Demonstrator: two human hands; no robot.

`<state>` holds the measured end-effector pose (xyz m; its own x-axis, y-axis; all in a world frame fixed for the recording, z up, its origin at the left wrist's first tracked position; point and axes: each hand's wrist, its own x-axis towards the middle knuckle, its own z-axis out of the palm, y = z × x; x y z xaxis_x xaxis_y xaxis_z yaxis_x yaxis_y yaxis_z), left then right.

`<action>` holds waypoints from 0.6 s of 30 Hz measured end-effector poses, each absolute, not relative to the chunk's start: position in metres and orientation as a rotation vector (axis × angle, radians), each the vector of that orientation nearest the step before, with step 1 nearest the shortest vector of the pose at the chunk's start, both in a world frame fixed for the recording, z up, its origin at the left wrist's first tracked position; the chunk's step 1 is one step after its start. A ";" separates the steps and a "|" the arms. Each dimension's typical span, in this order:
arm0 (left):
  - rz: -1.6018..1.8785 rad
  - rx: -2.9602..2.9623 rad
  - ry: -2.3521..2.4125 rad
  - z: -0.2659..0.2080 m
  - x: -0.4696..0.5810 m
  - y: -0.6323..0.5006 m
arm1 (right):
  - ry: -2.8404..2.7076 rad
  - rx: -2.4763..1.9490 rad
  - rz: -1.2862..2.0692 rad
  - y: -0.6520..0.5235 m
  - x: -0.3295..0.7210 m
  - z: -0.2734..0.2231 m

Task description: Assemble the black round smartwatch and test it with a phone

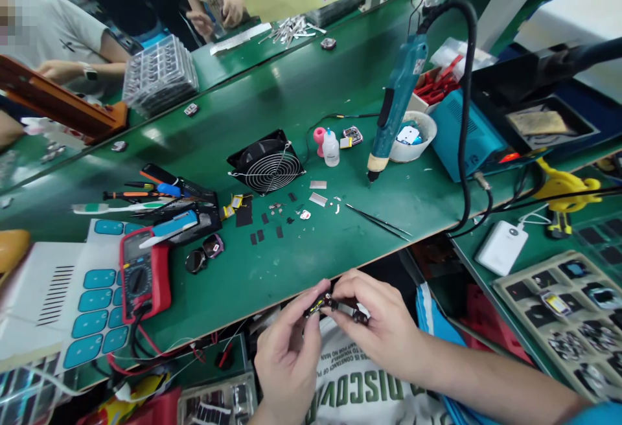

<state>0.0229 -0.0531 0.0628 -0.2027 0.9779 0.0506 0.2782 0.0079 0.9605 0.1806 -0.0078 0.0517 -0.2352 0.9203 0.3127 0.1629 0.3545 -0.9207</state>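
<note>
My left hand (pixel 290 350) is closed, with thumb and fingers pinching a small black electronic device (pixel 317 306) that has a yellow strip on it. My right hand (pixel 381 324) grips the same device from the other side, and a dark part (pixel 359 315) shows under its fingers. Both hands are in front of the bench edge, above my lap. Fingers cover much of the device, so its exact kind is unclear. On the bench beyond lie tweezers (pixel 379 222), small black pads (pixel 260 235) and a silver strip (pixel 318 199).
A teal electric screwdriver (pixel 396 101) hangs over the green bench (pixel 311 250). Behind the loose parts stand a fan (pixel 267 166) and a dropper bottle (pixel 331 149). A red multimeter (pixel 146 276) is at left, a parts tray (pixel 515 289) at right. Other people sit across the bench.
</note>
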 end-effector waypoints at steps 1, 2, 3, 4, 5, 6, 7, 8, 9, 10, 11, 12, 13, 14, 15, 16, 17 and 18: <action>1.235 1.303 1.565 0.063 0.022 -0.053 | -1.645 -0.992 1.006 -0.008 0.180 0.051; 1.233 1.285 1.562 0.063 0.022 -0.053 | -1.635 -1.002 1.030 -0.008 0.180 0.050; 1.229 1.273 1.560 0.063 0.021 -0.054 | -1.624 -1.012 1.054 -0.008 0.180 0.049; 1.227 1.269 1.562 0.062 0.021 -0.054 | -1.614 -1.019 1.072 -0.008 0.179 0.048; 1.224 1.272 1.568 0.062 0.021 -0.054 | -1.607 -1.021 1.084 -0.008 0.179 0.048; 1.224 1.284 1.570 0.062 0.020 -0.054 | -1.604 -1.016 1.088 -0.008 0.179 0.047; 1.224 1.301 1.567 0.061 0.020 -0.054 | -1.603 -1.012 1.087 -0.008 0.179 0.047; 1.222 1.320 1.562 0.061 0.020 -0.054 | -1.604 -1.008 1.082 -0.008 0.179 0.047; 1.214 1.332 1.561 0.060 0.019 -0.054 | -1.609 -1.003 1.076 -0.008 0.180 0.048; 1.206 1.333 1.561 0.060 0.019 -0.053 | -1.616 -0.998 1.072 -0.008 0.180 0.049; 1.201 1.321 1.566 0.060 0.019 -0.053 | -1.625 -0.994 1.072 -0.008 0.180 0.049; 1.200 1.303 1.575 0.060 0.018 -0.052 | -1.633 -0.989 1.074 -0.008 0.181 0.050; 1.197 1.286 1.588 0.060 0.018 -0.052 | -1.639 -0.982 1.076 -0.008 0.181 0.051; 1.200 1.281 1.594 0.061 0.018 -0.051 | -1.641 -0.976 1.076 -0.008 0.181 0.051; 1.200 1.282 1.596 0.062 0.019 -0.051 | -1.637 -0.975 1.074 -0.007 0.181 0.052; 1.200 1.291 1.593 0.063 0.019 -0.051 | -1.632 -0.978 1.072 -0.007 0.181 0.052; 1.195 1.302 1.586 0.065 0.020 -0.051 | -1.627 -0.982 1.069 -0.007 0.181 0.051; 1.191 1.313 1.575 0.066 0.021 -0.051 | -1.625 -0.988 1.066 -0.007 0.181 0.051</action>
<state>0.0206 -0.0514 0.0662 -0.1915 0.9814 0.0152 0.2821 0.0402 0.9585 0.1806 -0.0069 0.0512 -0.2497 0.9319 0.2631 0.1300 0.3015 -0.9446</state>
